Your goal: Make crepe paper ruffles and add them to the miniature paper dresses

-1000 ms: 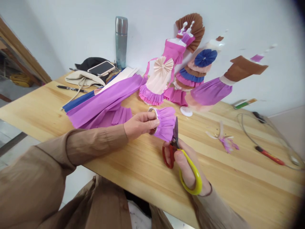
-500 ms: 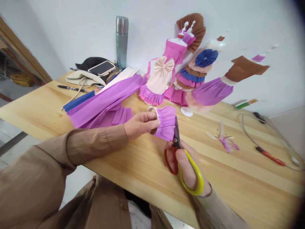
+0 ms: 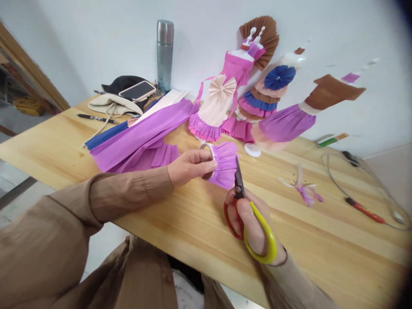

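Right hand (image 3: 254,223) wrapped around scissors (image 3: 239,189), thumb in yellow loop, fingers in red; blades nearly together, tips just beside ruffle's outer edge, contact unclear. Left hand (image 3: 189,165) pinches ring end of purple ruffle (image 3: 225,165) between thumb and fingers, closed on it; ruffle held over table (image 3: 193,219), in front of person. Scraps (image 3: 305,193) to right. Purple paper (image 3: 141,137) beyond left hand. White disc (image 3: 252,149) past ruffle. Farther, dressed figures (image 3: 212,109) near wall; bottle (image 3: 164,60) upright.

White wall (image 3: 106,38) behind a pale wooden table (image 3: 196,223).
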`<state>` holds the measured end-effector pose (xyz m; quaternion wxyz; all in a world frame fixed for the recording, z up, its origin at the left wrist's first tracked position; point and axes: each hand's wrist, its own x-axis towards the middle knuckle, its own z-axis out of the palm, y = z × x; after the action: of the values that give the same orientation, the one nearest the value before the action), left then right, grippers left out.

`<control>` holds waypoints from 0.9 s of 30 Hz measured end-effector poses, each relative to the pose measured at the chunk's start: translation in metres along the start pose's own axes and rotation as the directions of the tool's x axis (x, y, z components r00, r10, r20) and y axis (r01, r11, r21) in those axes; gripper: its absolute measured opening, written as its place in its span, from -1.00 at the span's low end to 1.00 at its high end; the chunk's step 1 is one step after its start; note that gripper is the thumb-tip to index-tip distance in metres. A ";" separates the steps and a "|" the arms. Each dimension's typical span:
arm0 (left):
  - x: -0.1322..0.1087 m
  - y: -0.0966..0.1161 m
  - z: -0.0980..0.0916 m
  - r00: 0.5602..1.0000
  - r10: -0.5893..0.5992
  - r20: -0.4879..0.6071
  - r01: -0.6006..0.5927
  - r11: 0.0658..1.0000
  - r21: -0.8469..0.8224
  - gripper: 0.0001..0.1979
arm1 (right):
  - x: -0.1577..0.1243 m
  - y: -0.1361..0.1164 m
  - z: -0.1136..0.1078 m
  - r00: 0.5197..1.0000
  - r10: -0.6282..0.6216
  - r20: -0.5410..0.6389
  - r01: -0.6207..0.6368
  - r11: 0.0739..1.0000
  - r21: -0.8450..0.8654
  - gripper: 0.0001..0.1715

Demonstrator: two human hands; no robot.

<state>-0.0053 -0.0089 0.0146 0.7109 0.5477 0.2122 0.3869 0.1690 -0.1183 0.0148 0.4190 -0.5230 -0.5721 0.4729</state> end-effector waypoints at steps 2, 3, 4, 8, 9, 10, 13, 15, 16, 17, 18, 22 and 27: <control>0.000 0.001 0.000 1.000 0.008 0.003 -0.008 1.000 0.012 -0.49 | 0.001 0.003 -0.001 1.000 0.009 -0.001 -0.009 1.000 -0.008 -0.47; 0.000 0.002 0.000 1.000 0.011 0.005 -0.011 1.000 0.014 -0.50 | 0.001 0.005 -0.003 1.000 0.007 0.000 -0.007 1.000 -0.015 -0.47; 0.001 0.002 -0.001 1.000 0.013 0.007 -0.013 1.000 0.011 -0.50 | 0.002 0.007 -0.004 1.000 0.002 0.003 -0.001 1.000 -0.026 -0.48; 0.001 0.003 -0.001 1.000 0.010 0.000 -0.010 1.000 0.002 -0.53 | 0.004 0.013 -0.008 1.000 -0.019 0.008 0.019 0.997 -0.078 -0.50; 0.001 0.003 -0.001 1.000 0.009 -0.007 -0.008 1.000 0.006 -0.54 | 0.004 0.013 -0.008 1.000 -0.018 0.005 0.019 0.996 -0.084 -0.50; 0.001 0.002 -0.001 1.000 0.008 -0.013 -0.007 1.000 0.007 -0.54 | 0.003 0.013 -0.008 1.000 -0.018 0.000 0.018 0.996 -0.087 -0.51; 0.002 0.001 -0.003 1.000 -0.006 -0.026 0.005 1.000 -0.014 -0.57 | 0.003 0.013 -0.008 1.000 -0.018 0.007 0.019 0.997 -0.080 -0.52; 0.003 -0.001 -0.005 0.999 -0.020 -0.030 0.019 0.999 -0.039 -0.61 | 0.003 0.014 -0.009 0.999 -0.012 0.036 0.015 0.997 -0.069 -0.52; 0.004 -0.002 -0.005 0.999 -0.025 -0.033 0.024 0.999 -0.048 -0.63 | 0.003 0.014 -0.009 0.998 -0.012 0.054 0.016 0.998 -0.066 -0.51; 0.005 -0.003 -0.005 0.999 -0.029 -0.035 0.027 0.998 -0.057 -0.65 | 0.003 0.015 -0.010 0.998 -0.013 0.069 0.018 0.998 -0.065 -0.51; 0.005 -0.003 -0.005 0.999 -0.027 -0.035 0.025 0.997 -0.073 -0.65 | 0.004 0.016 -0.010 0.997 -0.016 0.078 0.022 0.998 -0.066 -0.50; 0.005 -0.002 -0.002 0.999 -0.043 -0.028 0.038 0.987 -0.157 -0.60 | 0.006 0.020 -0.012 0.990 -0.043 0.133 0.049 0.998 -0.047 -0.52; 0.003 0.000 0.000 0.998 -0.058 -0.040 0.048 0.976 -0.213 -0.67 | 0.005 0.023 -0.014 0.986 -0.020 0.164 0.019 1.000 0.007 -0.52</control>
<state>-0.0035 -0.0062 0.0149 0.7701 0.4538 0.2008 0.4008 0.1863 -0.1119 -0.0046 0.3765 -0.4757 -0.6083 0.5118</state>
